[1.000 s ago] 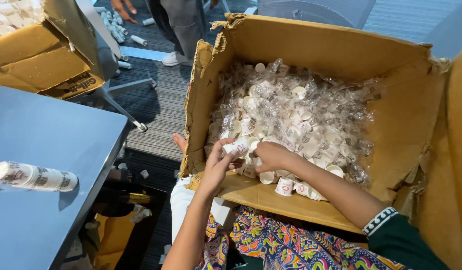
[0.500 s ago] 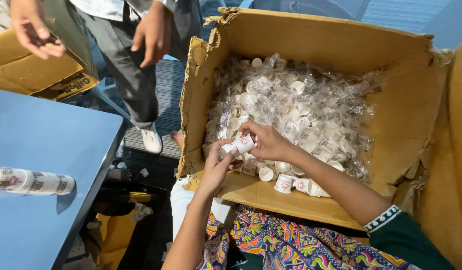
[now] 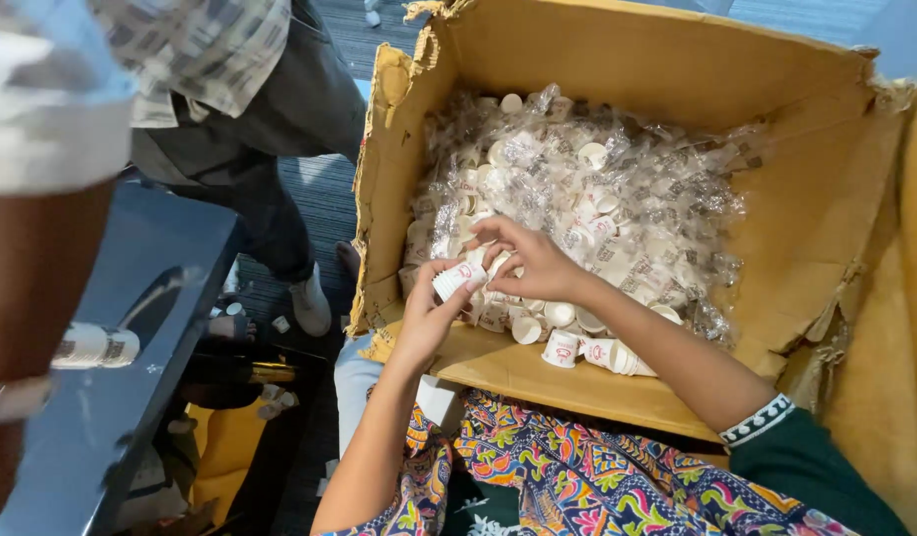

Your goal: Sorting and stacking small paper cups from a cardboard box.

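A big cardboard box (image 3: 617, 60) lies open on my lap, filled with several small white paper cups in clear plastic wrap (image 3: 617, 189). My left hand (image 3: 428, 313) grips a short stack of white cups (image 3: 456, 280) at the box's near left corner. Right beside it, my right hand (image 3: 533, 260) touches the stack with its fingers bent over the cups in the box. A few loose cups (image 3: 563, 347) lie on the box floor just below my right wrist.
Another person in grey trousers and a checked shirt (image 3: 230, 89) stands close at the left; their arm (image 3: 36, 228) fills the left edge. A blue table (image 3: 150, 328) holds a wrapped sleeve of cups (image 3: 96, 347). A yellow bag (image 3: 230, 457) lies on the floor.
The other person has stepped in close at the left and now blocks much of the table. My hands stay at the box's near left corner with the cup stack.
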